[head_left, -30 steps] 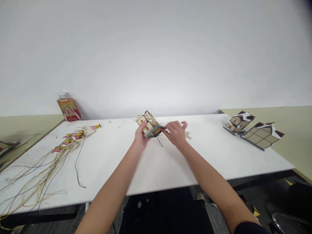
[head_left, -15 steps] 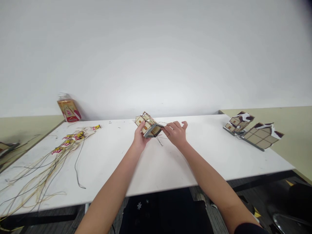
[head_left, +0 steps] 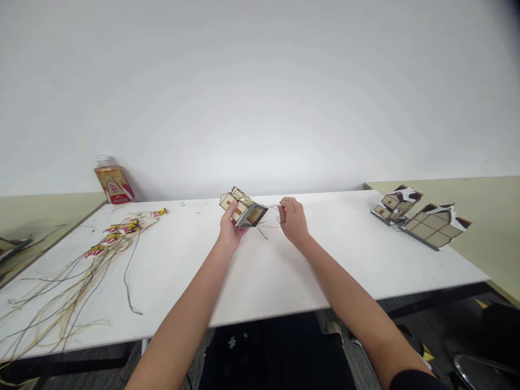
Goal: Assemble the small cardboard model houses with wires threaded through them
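Observation:
My left hand (head_left: 231, 227) is closed around a small model house (head_left: 240, 208) with cream walls and brown-framed windows. The house is tilted, its grey-edged open underside turned to the right. Thin wires (head_left: 262, 232) stick out of that opening, some hanging down and some reaching toward the right. My right hand (head_left: 293, 219) is a short way right of the house, fingers pinched together at the end of the thin wires. What lies inside the pinch is mostly hidden, though a dark wire end shows by the fingertips.
Two more model houses (head_left: 434, 226) with white-patched roofs stand at the right of the white table (head_left: 252, 287). On the left lie long loose wires (head_left: 87, 276) with several red, white and yellow tags (head_left: 129, 227). A bottle (head_left: 114, 181) stands at the back left.
My right hand has drawn away from the underside to the right, its fingers now curled together. The house has shifted slightly left, and its opening shows more.

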Demonstrator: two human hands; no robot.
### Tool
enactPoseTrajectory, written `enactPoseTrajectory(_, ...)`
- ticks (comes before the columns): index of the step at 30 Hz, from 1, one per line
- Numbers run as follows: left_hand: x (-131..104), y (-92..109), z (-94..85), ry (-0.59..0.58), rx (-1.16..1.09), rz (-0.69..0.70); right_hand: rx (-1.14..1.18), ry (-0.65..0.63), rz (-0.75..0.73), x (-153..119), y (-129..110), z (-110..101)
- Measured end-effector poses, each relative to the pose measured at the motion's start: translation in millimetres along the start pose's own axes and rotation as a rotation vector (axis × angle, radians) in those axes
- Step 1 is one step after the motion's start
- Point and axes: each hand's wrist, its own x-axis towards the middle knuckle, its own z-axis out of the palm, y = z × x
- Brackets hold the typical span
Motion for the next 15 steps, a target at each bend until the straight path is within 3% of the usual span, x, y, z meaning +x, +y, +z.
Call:
enactPoseTrajectory(8, 5.2, -1.2, -2.1, 0.048, 0.002, 0.002, 1.155, 0.276, 0.821, 14.3, 0.4, -4.3)
enactPoseTrajectory(10, 6.0, -1.4, -2.5, 0.053, 0.011, -0.001, 1.295, 0.298, 0.924, 18.2, 4.9, -7.4)
enactPoseTrajectory(15, 5.5, -0.6, -2.3, 0.042, -0.007, 0.010, 1.340, 0.268, 0.991, 22.1, 10.8, -16.9)
